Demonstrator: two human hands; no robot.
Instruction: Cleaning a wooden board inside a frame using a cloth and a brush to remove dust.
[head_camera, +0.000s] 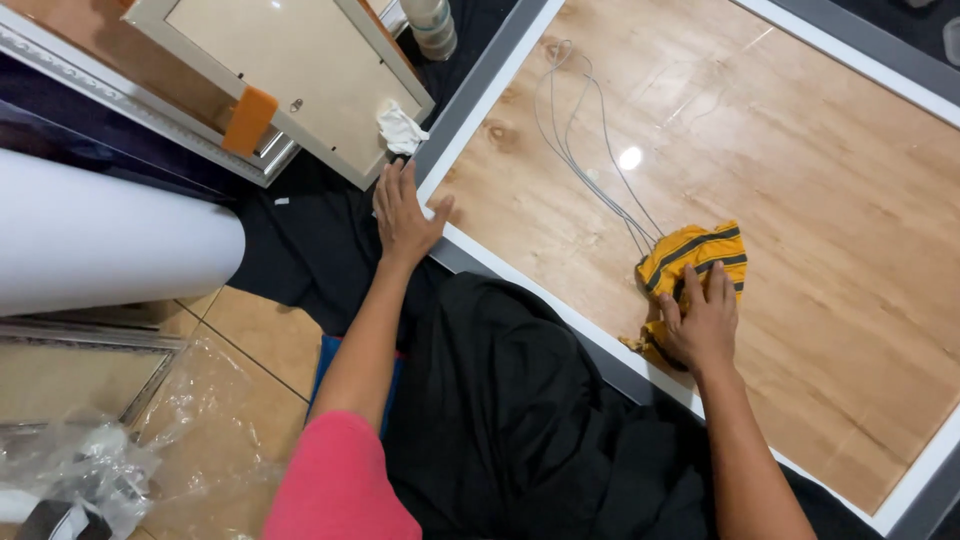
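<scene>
Yellow striped rag (690, 262) bunched on wood-grain panel (800, 200), directly under right hand (700, 325); fingers (716, 288) together, pressing down. Left hand (405, 215) flat, fingers spread, bracing white frame edge (500, 265), well apart from rag.

You have little packaging in view. Crumpled clear plastic wrapping (150, 440) lies on the tiled floor at your lower left, just beside a framed panel, bunched around something white and something dark at the very corner. An orange rectangular tab (249, 120), like a corner protector or label, wraps the edge of the cream frame at upper left. There are no signs or screens.
</scene>
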